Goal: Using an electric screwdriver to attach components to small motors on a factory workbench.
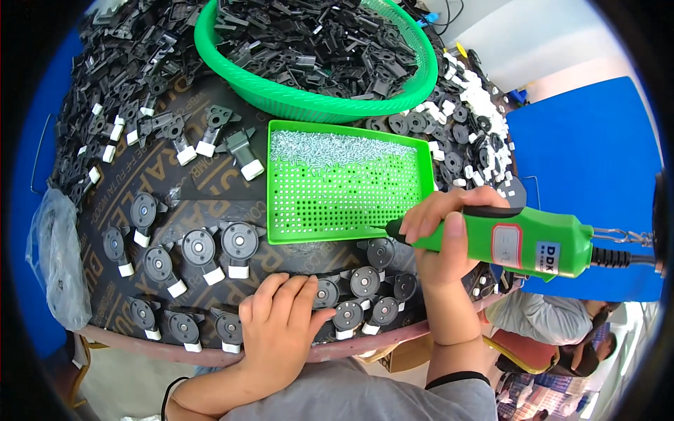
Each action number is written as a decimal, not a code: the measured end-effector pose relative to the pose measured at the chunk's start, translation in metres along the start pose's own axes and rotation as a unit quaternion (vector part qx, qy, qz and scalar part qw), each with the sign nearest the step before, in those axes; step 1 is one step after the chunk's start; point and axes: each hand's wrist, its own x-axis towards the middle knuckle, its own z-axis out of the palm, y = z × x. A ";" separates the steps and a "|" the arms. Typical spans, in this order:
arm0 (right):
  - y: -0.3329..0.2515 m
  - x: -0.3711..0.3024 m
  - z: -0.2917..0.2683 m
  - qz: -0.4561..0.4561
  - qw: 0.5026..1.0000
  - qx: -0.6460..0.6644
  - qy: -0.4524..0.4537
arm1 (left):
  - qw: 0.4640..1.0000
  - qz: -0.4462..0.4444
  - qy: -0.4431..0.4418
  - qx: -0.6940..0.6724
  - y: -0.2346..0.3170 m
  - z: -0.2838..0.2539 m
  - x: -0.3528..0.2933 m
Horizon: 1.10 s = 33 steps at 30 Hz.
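My right hand (442,228) is wrapped round a green electric screwdriver (523,243) held nearly level, its bit pointing left over the near edge of a green perforated tray (309,228). Small silver screws (330,149) are heaped along the tray's far side. At the table's near edge my left hand (277,326) is closed on a black round part (325,295) between fingers and thumb; the fingers hide some of it. Similar discs with white end blocks, such as one black disc part (365,282), lie on both sides of that hand.
A green basket (316,111) full of black plastic pieces stands behind the tray. More black brackets (140,81) are piled at the far left, and white blocks (477,105) with black discs at the right. A plastic bag (60,259) hangs at the left edge. Another person (540,319) sits at right.
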 end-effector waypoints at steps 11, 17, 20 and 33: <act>-0.004 -0.003 -0.001 -0.001 1.000 -0.026 0.013 | 0.998 -0.003 -0.026 -0.053 0.000 0.004 0.005; -0.022 -0.001 0.001 -0.041 0.999 -0.004 0.032 | 0.991 -0.005 -0.031 -0.130 -0.005 0.008 0.004; -0.068 0.002 0.004 -0.054 0.996 0.068 -0.027 | 0.986 -0.014 -0.023 -0.163 -0.003 0.009 0.005; -0.057 -0.032 0.034 -0.053 0.979 0.058 -0.186 | 0.986 -0.010 -0.019 -0.167 -0.007 0.010 0.006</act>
